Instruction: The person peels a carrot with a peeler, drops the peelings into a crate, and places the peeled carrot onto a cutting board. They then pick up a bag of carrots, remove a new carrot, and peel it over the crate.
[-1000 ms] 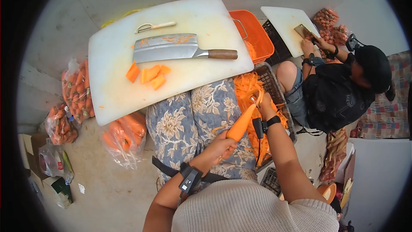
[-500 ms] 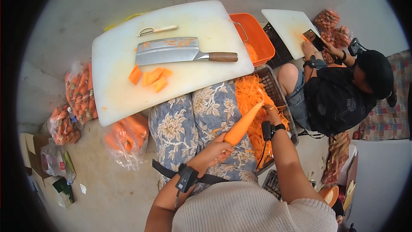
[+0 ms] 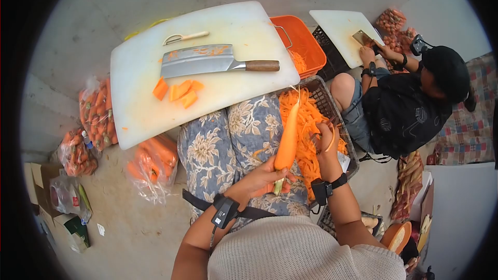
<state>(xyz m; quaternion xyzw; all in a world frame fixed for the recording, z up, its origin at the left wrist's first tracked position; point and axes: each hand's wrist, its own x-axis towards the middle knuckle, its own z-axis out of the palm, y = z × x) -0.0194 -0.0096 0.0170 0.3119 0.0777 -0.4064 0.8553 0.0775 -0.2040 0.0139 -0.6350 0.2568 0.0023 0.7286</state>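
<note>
My left hand (image 3: 262, 180) is closed round the lower end of a peeled orange carrot (image 3: 288, 142), near its green stub. The carrot stands almost upright in view, thin tip toward the cutting board. My right hand (image 3: 327, 148) is closed beside it, over a dark crate (image 3: 326, 98) of orange peelings (image 3: 306, 119). An orange strip shows at its fingers; what they grip is too small to make out. On the white board (image 3: 135, 109) lie a cleaver (image 3: 199, 61), a peeler (image 3: 187, 37) and several carrot pieces (image 3: 181, 92).
An orange bin (image 3: 313, 46) stands beyond the crate. Bagged carrots (image 3: 153, 161) lie left of my legs, with more bags (image 3: 96, 109) farther left. On the right, a seated co-worker (image 3: 410, 103) holds a blade over another white board (image 3: 337, 26).
My left hand has turned the carrot more upright, and its green stub now shows. My right hand has moved slightly down and turned. The co-worker's blade has shifted left.
</note>
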